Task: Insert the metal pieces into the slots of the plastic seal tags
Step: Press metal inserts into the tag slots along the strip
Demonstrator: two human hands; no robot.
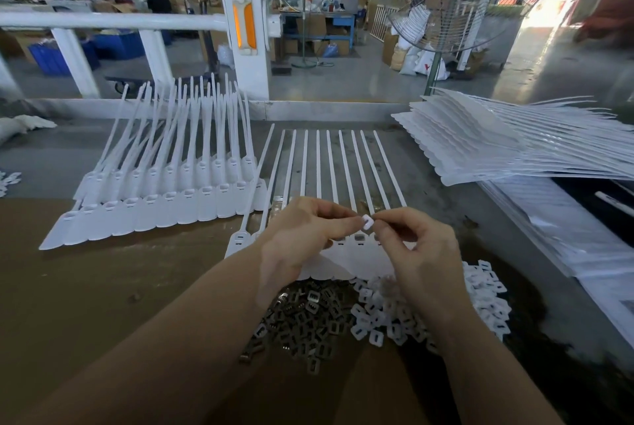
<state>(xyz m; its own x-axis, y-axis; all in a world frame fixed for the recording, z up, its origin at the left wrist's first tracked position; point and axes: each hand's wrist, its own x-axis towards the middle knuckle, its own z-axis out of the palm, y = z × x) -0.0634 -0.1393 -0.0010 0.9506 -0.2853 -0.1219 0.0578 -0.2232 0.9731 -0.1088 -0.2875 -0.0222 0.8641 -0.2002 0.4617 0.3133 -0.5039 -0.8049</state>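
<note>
**Small white piece pinched between both hands, over the row of tags**

My left hand (302,232) and right hand (417,253) meet in the middle, fingertips together on one small white plastic piece (367,221); both pinch it, held up just above the table (103,287). I cannot tell whether a metal piece is already seated inside it. Beneath my hands lies the row of seal tags (329,167) I am working on, heads near me, straps pointing far. The metal pieces (302,318) sit in a heap near me, touching the pile of white plastic pieces (411,311) to their right. Finished-looking tags (164,191) lie overlapped on the left; a fanned stack of more tags (480,143) waits on the far right.

What could go wrong, as I judge it: the piece is small and held only by fingertips, so a slight twist could flick it into the heaps below. Pressing it in tilted could jam it. My wrists hang close over the loose piles, so a careless sweep would mix metal with plastic.
</note>
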